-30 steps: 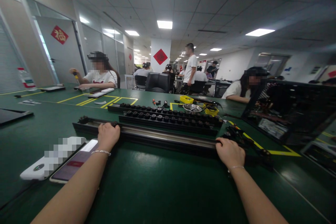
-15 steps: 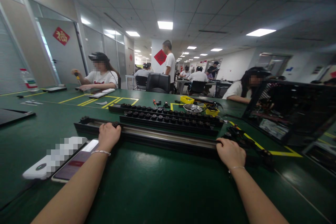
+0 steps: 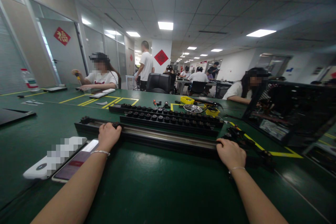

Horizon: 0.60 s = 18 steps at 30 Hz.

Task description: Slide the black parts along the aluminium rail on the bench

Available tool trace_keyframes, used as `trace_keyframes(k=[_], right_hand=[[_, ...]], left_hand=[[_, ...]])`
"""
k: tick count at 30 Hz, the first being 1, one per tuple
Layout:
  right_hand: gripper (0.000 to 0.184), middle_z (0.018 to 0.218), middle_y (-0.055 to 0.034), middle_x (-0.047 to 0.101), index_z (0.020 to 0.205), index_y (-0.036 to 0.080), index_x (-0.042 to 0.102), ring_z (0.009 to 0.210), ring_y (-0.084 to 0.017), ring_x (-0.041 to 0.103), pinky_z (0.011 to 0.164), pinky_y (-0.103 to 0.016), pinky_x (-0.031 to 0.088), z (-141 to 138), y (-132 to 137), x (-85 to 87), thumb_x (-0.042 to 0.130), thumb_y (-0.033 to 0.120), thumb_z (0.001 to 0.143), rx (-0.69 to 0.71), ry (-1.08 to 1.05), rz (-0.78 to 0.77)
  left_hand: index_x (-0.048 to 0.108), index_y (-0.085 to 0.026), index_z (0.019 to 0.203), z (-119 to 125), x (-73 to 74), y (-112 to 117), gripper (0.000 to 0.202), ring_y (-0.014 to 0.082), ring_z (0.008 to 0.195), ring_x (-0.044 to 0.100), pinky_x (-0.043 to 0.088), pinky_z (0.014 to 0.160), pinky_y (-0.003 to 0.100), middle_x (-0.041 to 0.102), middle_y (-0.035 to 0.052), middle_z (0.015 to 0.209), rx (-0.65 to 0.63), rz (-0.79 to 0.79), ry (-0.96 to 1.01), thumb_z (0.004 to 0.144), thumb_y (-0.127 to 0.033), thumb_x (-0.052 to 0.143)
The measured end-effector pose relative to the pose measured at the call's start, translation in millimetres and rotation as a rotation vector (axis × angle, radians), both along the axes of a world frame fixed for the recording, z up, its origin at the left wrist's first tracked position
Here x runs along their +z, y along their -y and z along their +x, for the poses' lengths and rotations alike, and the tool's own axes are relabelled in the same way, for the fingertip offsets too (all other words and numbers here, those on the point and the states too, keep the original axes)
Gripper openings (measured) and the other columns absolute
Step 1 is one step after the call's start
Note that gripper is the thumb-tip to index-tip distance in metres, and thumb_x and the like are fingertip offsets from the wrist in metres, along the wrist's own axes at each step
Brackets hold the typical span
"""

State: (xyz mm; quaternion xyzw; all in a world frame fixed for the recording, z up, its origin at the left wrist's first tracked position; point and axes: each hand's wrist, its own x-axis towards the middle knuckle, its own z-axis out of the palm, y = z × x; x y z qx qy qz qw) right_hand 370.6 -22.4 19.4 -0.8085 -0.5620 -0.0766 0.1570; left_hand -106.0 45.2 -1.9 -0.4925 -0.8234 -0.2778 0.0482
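Note:
A long black rail with a silvery channel lies across the green table in front of me. My left hand is curled over the rail's near edge toward its left end. My right hand grips the same rail farther right, fingers wrapped over its top. Both wrists wear thin bracelets. Behind the rail lie two black strips studded with several small dark knobs.
A white phone and a second phone lie left of my left arm. A yellow bin and metal dish sit farther back. A dark open chassis stands at right. Other people sit across the table; one stands behind.
My hands stay on the rail with no visible shift. The standing person in the white shirt in the background has walked to the left.

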Motion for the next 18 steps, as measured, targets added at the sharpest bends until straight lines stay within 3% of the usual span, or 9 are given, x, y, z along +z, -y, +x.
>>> trace_keyframes(k=[18], right_hand=[[0.043, 0.121, -0.0010, 0.061, 0.110, 0.029, 0.065, 0.113, -0.022, 0.049, 0.092, -0.042, 0.037, 0.7, -0.4, -1.4, 0.032, 0.029, 0.081, -0.008, 0.002, 0.019]], left_hand=[[0.056, -0.008, 0.106, 1.2, 2.3, 2.2, 0.053, 0.0355, 0.126, 0.033, 0.036, 0.099, 0.044, 0.058, 0.0208, 0.116, -0.034, -0.027, 0.053, 0.074, -0.047, 0.039]])
